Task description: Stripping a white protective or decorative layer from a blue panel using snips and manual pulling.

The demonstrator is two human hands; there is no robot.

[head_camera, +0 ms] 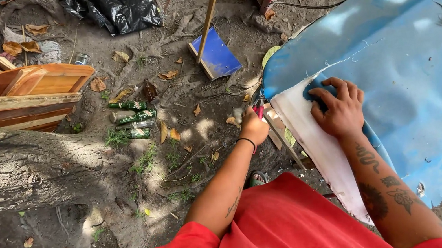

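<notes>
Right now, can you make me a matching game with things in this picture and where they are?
Things:
1. green bottles
2. black plastic bag
3. right hand
4. blue dustpan

Places:
A. pressing on the blue sheet
B. lying on the dirt beside the wooden boards
C. at the top, crumpled on the ground
D. on the ground, with a wooden handle sticking up

Pairs: 1-B, 2-C, 3-A, 4-D

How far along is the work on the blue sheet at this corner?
Done: the blue sheet already covers most of the frame. In hand: the right hand presses its corner down, while the left hand works a red-handled tool at the wooden edge. Left: the white underside is exposed along the near edge.
</notes>
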